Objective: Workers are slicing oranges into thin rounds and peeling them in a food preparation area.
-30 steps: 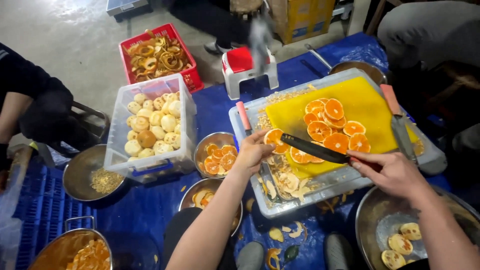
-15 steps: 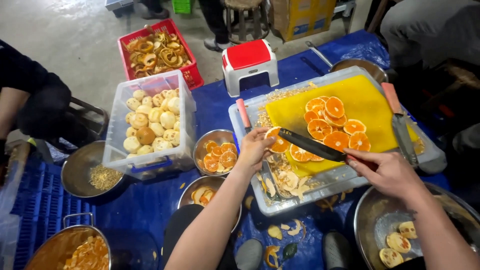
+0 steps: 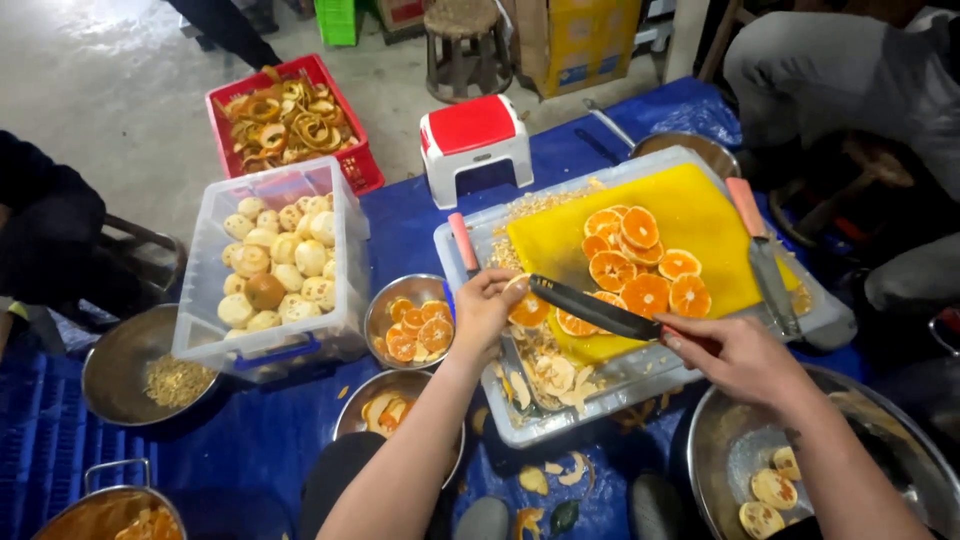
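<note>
Gripping dark flat knife (image 3: 592, 307), right hand (image 3: 735, 355), glossy round orange slice (image 3: 527, 310), left hand (image 3: 485, 310)

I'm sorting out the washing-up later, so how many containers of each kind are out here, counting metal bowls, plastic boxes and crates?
Metal bowls: 7 (e.g. the bowl of orange slices near the left hand)
Clear plastic boxes: 1
Clear trays: 1, under the knife in the right hand
Red crates: 1
Total: 10
</note>
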